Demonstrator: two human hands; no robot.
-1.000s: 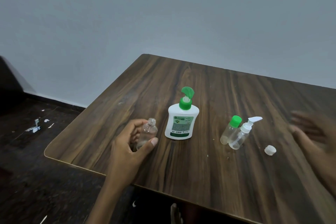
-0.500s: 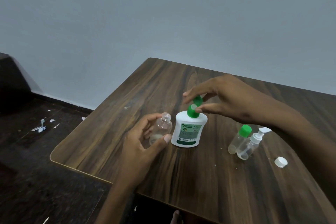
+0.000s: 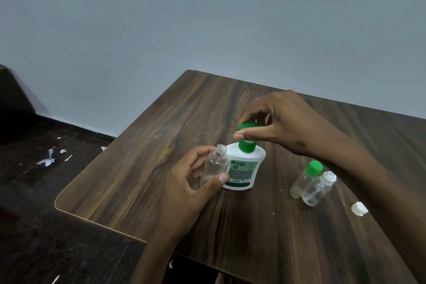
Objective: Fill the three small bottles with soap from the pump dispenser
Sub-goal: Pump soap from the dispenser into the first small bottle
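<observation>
A white soap dispenser [image 3: 244, 169] with a green pump head [image 3: 247, 127] stands upright near the middle of the dark wooden table [image 3: 147, 150]. My right hand [image 3: 280, 122] pinches the pump head between thumb and fingers. My left hand [image 3: 196, 182] holds a clear, uncapped small bottle [image 3: 215, 163] upright on the table, touching the dispenser's left side, its open neck below the pump nozzle. To the right lie a clear bottle with a green cap [image 3: 304, 178] and a clear bottle with a white pump top [image 3: 319, 188].
A loose white cap [image 3: 359, 208] lies on the table right of the two bottles. The table's rounded front-left corner [image 3: 60, 203] drops to a dark floor with paper scraps [image 3: 49, 159]. A grey wall stands behind.
My right hand came in from the far right and took hold of the pump head. My left hand moved the uncapped bottle right, against the dispenser. The view drew closer.
</observation>
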